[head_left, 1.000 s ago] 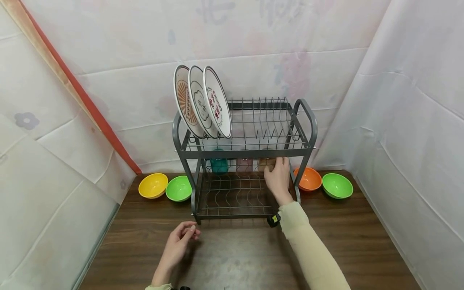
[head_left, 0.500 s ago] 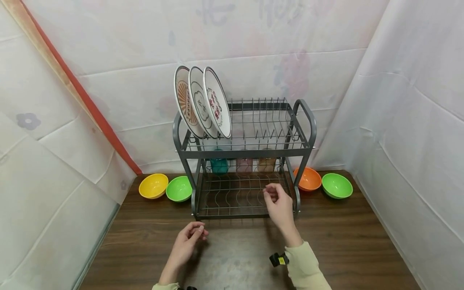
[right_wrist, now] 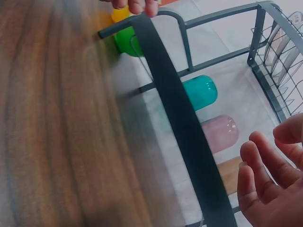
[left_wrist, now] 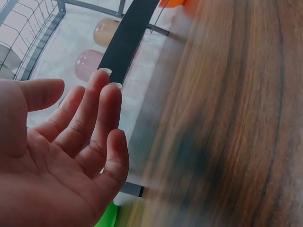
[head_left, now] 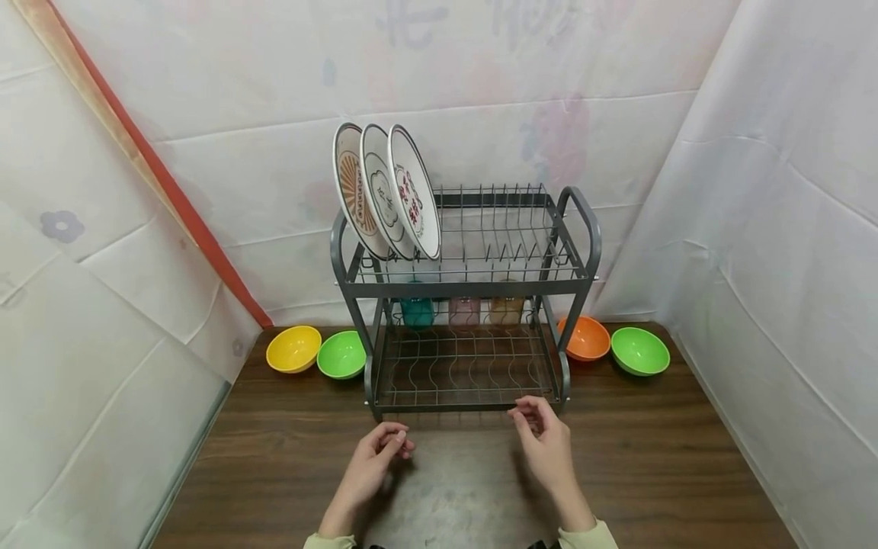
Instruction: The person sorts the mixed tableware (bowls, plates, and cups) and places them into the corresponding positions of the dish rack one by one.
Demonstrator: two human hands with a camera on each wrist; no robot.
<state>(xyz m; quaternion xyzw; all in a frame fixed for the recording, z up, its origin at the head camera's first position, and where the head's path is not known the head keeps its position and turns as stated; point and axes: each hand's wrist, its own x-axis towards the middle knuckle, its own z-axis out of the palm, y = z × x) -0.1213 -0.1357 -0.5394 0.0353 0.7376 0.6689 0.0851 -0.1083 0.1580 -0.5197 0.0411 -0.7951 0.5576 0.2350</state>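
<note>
Left hand [head_left: 373, 461] and right hand [head_left: 549, 446] hanging loose before the rack [head_left: 466, 289]

Starting at far left, the yellow bowl [head_left: 293, 349] is sitting on the table [head_left: 686, 457], opening upward, with a green bowl [head_left: 341, 355] sitting just beside it, close by the rack's left leg.

Now the rack itself: up top, at the left end, three plates are leaning on edge in a row. The sunburst plate [head_left: 347, 171] is standing outermost, the grey-print plate [head_left: 379, 191] is filling the middle, and the red-print plate [head_left: 414, 194] is showing its face most fully.

Below those, the left hand is hovering near the rack's front left foot, fingers softly bending, thumb keeping a small gap from them, gripping nothing.

Along the back of the lower tier, the teal cup [head_left: 418, 313] is leading the line, the pink cup [head_left: 465, 311] is taking the centre, and the amber cup [head_left: 506, 311] is standing at the right.

Over to the right hand: it's hovering by the lower front bar's right end, fingers curving loosely, thumb standing a little apart, gripping nothing either.

And past the right leg, the orange bowl [head_left: 586, 340] is sitting close to the rack, with a second green bowl [head_left: 640, 352] sitting farthest right.
</note>
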